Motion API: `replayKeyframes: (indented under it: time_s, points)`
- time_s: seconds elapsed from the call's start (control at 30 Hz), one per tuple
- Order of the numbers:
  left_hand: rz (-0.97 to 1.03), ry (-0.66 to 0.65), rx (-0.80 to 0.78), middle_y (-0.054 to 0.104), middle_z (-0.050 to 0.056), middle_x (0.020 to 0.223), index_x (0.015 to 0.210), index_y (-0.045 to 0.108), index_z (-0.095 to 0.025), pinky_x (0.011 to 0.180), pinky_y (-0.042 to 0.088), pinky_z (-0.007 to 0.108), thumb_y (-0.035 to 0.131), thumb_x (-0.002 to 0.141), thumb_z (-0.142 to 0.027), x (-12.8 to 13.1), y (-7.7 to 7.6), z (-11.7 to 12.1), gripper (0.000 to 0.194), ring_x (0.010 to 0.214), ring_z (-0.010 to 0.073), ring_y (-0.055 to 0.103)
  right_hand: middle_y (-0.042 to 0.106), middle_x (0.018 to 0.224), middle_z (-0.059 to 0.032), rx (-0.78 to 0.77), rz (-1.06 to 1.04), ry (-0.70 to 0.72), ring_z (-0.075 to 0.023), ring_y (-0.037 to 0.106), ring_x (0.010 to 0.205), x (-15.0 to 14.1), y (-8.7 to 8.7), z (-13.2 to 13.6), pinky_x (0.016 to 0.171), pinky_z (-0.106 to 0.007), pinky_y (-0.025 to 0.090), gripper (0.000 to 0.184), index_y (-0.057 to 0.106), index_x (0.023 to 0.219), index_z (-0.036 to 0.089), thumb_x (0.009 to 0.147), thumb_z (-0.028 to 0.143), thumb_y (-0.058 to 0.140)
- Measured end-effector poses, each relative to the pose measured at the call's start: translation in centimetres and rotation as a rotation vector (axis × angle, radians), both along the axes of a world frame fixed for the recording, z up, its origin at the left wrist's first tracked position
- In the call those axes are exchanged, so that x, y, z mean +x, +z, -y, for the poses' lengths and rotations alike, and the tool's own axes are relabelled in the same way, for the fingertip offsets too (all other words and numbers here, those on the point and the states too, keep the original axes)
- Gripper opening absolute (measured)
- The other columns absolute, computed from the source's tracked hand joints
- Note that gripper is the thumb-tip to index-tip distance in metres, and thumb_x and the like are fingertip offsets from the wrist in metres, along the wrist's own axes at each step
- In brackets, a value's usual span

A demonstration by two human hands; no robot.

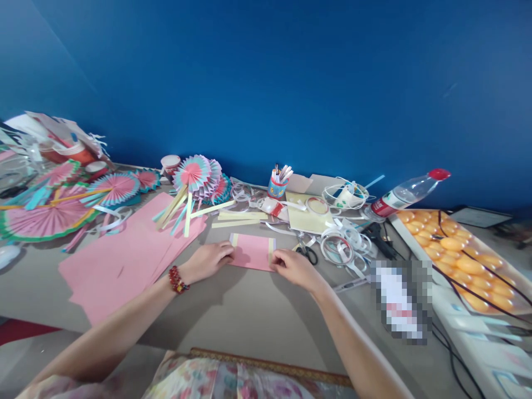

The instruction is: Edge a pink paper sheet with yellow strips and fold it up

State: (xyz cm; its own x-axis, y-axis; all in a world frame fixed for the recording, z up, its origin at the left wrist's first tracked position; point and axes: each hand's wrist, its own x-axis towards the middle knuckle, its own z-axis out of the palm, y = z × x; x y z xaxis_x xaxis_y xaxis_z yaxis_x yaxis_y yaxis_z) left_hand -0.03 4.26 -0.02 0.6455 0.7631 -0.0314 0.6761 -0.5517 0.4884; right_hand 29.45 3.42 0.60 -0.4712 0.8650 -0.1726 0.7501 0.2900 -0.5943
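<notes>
A small pink paper rectangle (251,252) with pale yellow and lilac strips along its two short sides lies on the grey table in front of me. My left hand (211,259) pinches its left side near the lower corner, a beaded bracelet on that wrist. At the opposite side, the fingers of my right hand (293,267) are closed on the lower right corner. Black-handled scissors (306,254) lie just beyond my right hand. Large pink paper sheets (120,260) spread out left of my left hand. Several pale yellow strips (236,220) lie behind the rectangle.
Pleated paper fans (193,174) crowd the back left. A pen cup (277,185) stands by the blue wall. Tape rolls and curled white strips (347,244), a glue gun (380,239), a tilted plastic bottle (409,194), a balloon-patterned box (465,260) and cables occupy the right.
</notes>
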Motion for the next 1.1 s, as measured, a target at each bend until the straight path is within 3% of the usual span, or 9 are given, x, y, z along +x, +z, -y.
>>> replayKeyframes:
  time_s: [0.7,1.1]
  points:
    - [-0.029,0.001,0.026,0.064,0.001,0.092,0.090,0.059,-0.020,0.072,0.040,0.025,0.044,0.101,-0.023,0.1,0.2,0.0,0.018,0.082,0.0172,0.062,0.064,0.083,0.0006,0.056,-0.007,-0.014,-0.0142,0.059,0.074,0.0,-0.3,0.5,0.066,-0.023,0.038,0.007,0.060,0.080,0.021,0.085,0.017,0.059]
    - [-0.086,-0.038,0.115,0.062,0.002,0.094,0.095,0.059,-0.019,0.068,0.042,0.025,0.040,0.102,-0.021,0.0,-0.6,0.4,0.021,0.078,0.0161,0.061,0.062,0.092,-0.0042,0.269,-0.037,0.012,-0.0180,0.058,0.082,0.1,-1.5,2.3,0.074,-0.028,0.042,0.014,0.059,0.087,0.021,0.097,0.023,0.050]
